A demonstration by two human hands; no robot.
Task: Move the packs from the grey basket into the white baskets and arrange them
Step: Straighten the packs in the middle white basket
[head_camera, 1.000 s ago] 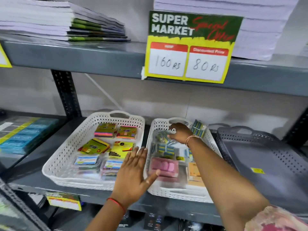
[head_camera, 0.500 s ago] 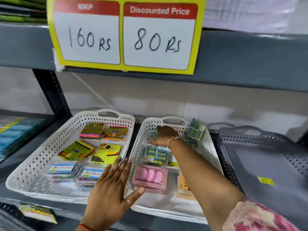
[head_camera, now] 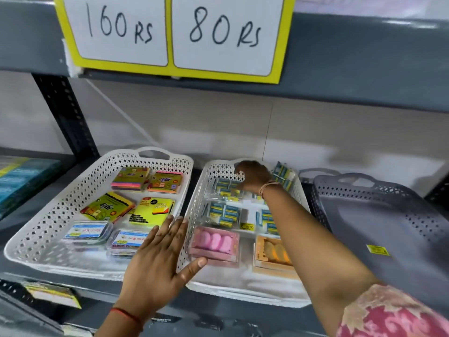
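Two white baskets stand side by side on the shelf. The left white basket (head_camera: 36,239) holds sticky-note packs and clear boxes in rows. The right white basket (head_camera: 243,293) holds blue-and-yellow packs, a pink pack (head_camera: 215,243) and an orange pack (head_camera: 272,254). My right hand (head_camera: 252,176) reaches to this basket's back wall, its fingers curled down on a blue-and-yellow pack (head_camera: 224,188). Another such pack (head_camera: 283,175) leans on the right wall. My left hand (head_camera: 155,263) lies flat and open across the rims between the two white baskets. The grey basket (head_camera: 388,215) at the right shows no packs inside.
A yellow price sign (head_camera: 170,32) hangs from the upper shelf just above the baskets, leaving low headroom. A black perforated post (head_camera: 65,117) stands at the left. Blue packets (head_camera: 21,181) lie on the neighbouring shelf at far left.
The camera has moved closer and lower. My right hand has shifted further toward the back of the right white basket. My left hand has stayed on the rims.
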